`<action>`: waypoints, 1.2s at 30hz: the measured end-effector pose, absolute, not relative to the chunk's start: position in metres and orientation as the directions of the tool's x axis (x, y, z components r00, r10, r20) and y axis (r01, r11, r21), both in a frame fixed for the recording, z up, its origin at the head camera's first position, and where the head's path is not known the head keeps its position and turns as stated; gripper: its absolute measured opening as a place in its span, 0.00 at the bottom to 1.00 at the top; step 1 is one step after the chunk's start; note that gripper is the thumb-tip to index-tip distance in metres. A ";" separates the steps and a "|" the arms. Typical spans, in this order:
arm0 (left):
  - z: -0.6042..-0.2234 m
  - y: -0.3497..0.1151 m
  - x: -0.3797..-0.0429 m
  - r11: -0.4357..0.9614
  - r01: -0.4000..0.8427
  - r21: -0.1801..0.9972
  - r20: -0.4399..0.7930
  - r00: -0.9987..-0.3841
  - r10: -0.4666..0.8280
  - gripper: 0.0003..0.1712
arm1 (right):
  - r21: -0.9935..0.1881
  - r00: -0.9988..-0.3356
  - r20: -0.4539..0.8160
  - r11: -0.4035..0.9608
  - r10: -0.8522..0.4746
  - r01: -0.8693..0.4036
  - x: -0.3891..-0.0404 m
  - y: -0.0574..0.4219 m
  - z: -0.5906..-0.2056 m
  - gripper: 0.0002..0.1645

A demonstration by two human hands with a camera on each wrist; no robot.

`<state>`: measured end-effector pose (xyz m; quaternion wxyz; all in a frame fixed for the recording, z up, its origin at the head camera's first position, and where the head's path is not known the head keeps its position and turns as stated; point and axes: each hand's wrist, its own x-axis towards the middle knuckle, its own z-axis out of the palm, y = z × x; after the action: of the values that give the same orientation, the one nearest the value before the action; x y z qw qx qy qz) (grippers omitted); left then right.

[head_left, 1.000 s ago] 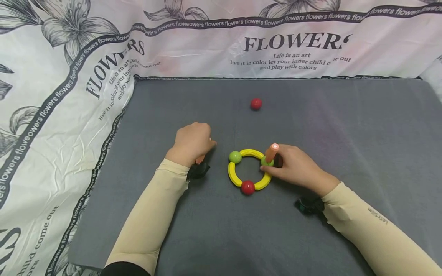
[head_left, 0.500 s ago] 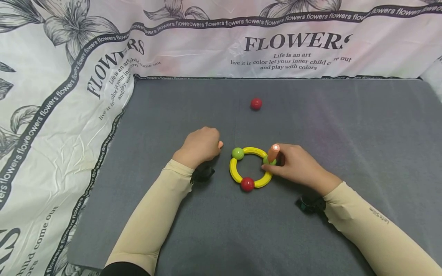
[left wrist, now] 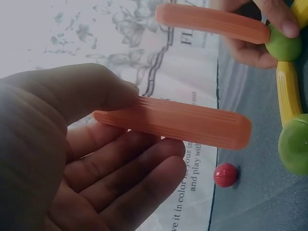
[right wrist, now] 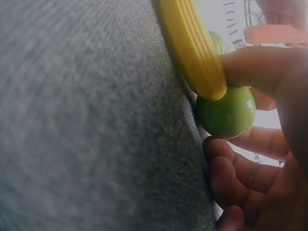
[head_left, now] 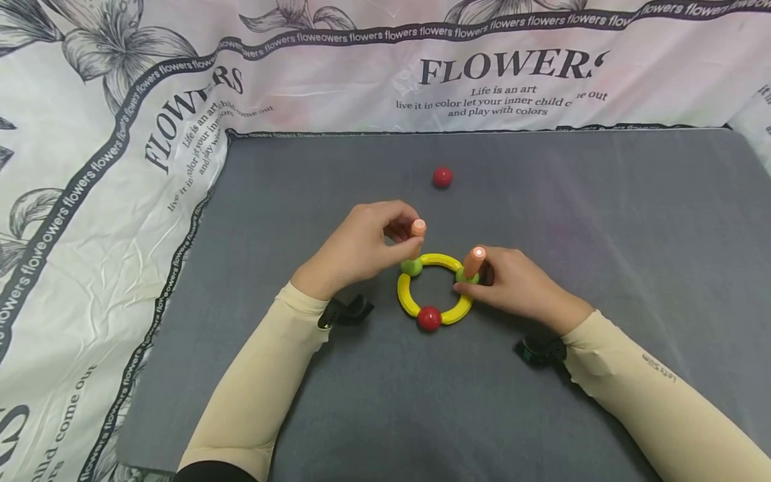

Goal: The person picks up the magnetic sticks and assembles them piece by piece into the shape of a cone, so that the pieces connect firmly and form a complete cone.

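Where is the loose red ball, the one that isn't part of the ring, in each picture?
Head: the loose red ball is in the upper half, slightly right of centre, beyond the ring.
Left wrist: the loose red ball is lower right, below the nearer orange stick.
Right wrist: not in it.
Shared landmark: the green ball at the right hand shows in all three.

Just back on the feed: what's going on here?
A person is working with both hands over a yellow ring lying on the dark table. The left hand pinches an orange stick, its lower end apart from the left green ball. The right hand holds the right green ball, from which a second orange stick rises. A loose red ball sits beyond the ring.
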<state>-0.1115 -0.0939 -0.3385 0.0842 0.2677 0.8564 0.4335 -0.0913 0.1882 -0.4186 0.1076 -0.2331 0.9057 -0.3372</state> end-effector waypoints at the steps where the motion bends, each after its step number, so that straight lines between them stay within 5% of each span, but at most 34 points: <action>1: -0.339 -0.093 -0.111 0.486 0.390 0.782 0.084 -0.839 0.538 0.05 | -0.659 -0.868 -0.036 0.665 -0.494 -0.351 -0.091 0.189 -0.419 0.15; 17: -0.347 -0.095 -0.117 0.570 0.322 0.756 -0.067 -0.828 0.557 0.07 | -0.667 -0.867 -0.056 0.665 -0.495 -0.336 -0.093 0.187 -0.415 0.14; 27: -0.362 -0.086 -0.115 0.879 0.172 0.445 -0.476 -0.786 0.394 0.24 | -0.671 -0.863 -0.063 0.661 -0.502 -0.336 -0.092 0.189 -0.419 0.15; 36: -0.377 -0.083 -0.120 0.816 0.043 0.576 -0.560 -0.707 0.432 0.22 | -0.668 -0.849 -0.041 0.646 -0.527 -0.370 -0.093 0.191 -0.418 0.17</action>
<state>-0.1198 -0.0830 -0.3770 0.3583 0.1344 0.8831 0.2715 -0.0929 0.1908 -0.4184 0.1166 -0.2492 0.8998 -0.3386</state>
